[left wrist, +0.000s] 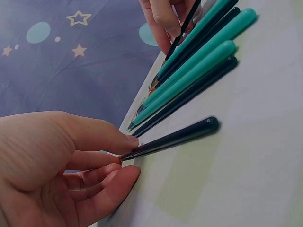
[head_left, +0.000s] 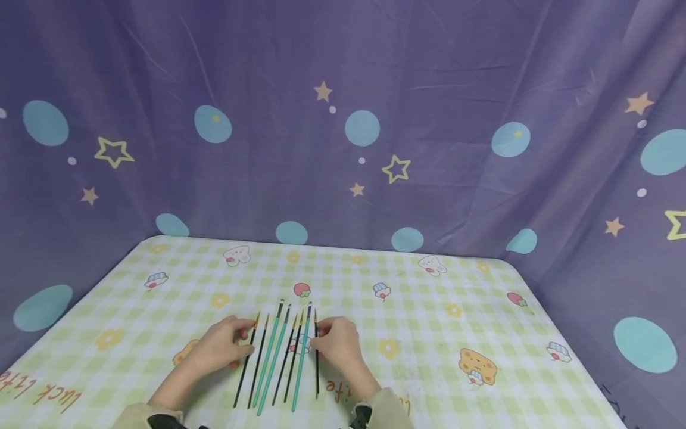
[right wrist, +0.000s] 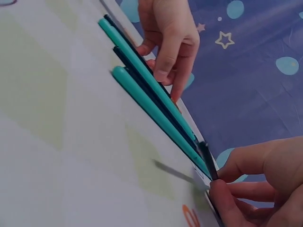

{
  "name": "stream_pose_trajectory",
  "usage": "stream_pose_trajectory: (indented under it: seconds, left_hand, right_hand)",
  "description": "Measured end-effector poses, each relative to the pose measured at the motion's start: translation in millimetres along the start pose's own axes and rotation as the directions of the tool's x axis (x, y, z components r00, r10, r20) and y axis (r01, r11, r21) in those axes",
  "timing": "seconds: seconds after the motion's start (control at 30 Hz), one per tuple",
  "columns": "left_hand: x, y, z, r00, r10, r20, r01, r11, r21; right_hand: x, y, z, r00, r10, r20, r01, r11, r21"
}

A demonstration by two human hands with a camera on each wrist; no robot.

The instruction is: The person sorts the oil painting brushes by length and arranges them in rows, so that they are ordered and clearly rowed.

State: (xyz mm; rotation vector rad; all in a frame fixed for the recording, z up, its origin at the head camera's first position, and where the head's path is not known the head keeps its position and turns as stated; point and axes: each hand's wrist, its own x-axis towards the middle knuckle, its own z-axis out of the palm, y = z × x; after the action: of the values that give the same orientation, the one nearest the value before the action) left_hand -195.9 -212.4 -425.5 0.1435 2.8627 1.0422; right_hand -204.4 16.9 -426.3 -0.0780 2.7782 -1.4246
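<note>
curtain [head_left: 439, 59], one: purple, hung behind everything, printed with pale blue rounds and stars. table [head_left: 429, 372], one: spread with a green-and-white checked cloth. hands, two: the left hand [head_left: 220, 347] at the row's left edge, thumb and fingers pinching the tip end of the leftmost black brush [left wrist: 180, 136]; the right hand [head_left: 340, 344] at the right edge, thumb and fingers gripping the rightmost black brush [head_left: 317, 375] near its tip end, its handle end raised above the cloth. paintbrushes, eight in all: set side by side between the hands at the near part of the table, tips away from the person, handles fanned slightly. teal brushes [left wrist: 189, 79], three: the longer kind, glossy, rounded at the handle end, pale band below a dark tip. black brushes, five: shorter and slimmer, golden toward the tip; two at the hands, three middle ones [left wrist: 199, 88] lying among the teal
</note>
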Motion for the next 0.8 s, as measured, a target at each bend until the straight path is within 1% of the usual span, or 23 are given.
stream_pose_trajectory:
  seconds: [0.17, 0.27, 0.33, 0.5, 0.57, 0.8]
  left_hand:
    - [-1.4, 0.5, -0.3, 1.000, -0.010, -0.002, 0.010, 1.000, -0.006]
    - [-1.6, 0.6, -0.2, 1.000, -0.012, -0.002, 0.012, 1.000, -0.006]
    - [-1.4, 0.4, 0.0, 1.000, -0.009, -0.003, 0.009, 1.000, -0.004]
    - [-2.1, 0.1, -0.8, 1.000, -0.006, 0.005, 0.006, 1.000, -0.015]
    - [-2.5, 0.2, -1.2, 1.000, -0.006, 0.009, 0.007, 1.000, -0.019]
    - [-2.9, 1.5, -1.9, 1.000, -0.003, 0.017, 0.003, 1.000, -0.016]
  right_hand:
    - [3.2, 2, -4, 1.000, 0.007, 0.000, -0.007, 1.000, 0.019]
    - [6.2, 5, -5, 1.000, 0.013, -0.001, -0.013, 0.999, 0.052]
    - [8.6, 8, -7, 1.000, 0.011, -0.004, -0.010, 0.995, 0.095]
    - [16.2, 14, -10, 1.000, 0.015, 0.009, -0.016, 0.976, 0.215]
    - [19.5, 17, -11, 1.000, 0.021, 0.018, -0.025, 0.968, 0.248]
    - [28.4, 23, -18, 0.998, 0.021, 0.054, -0.036, 0.953, 0.301]
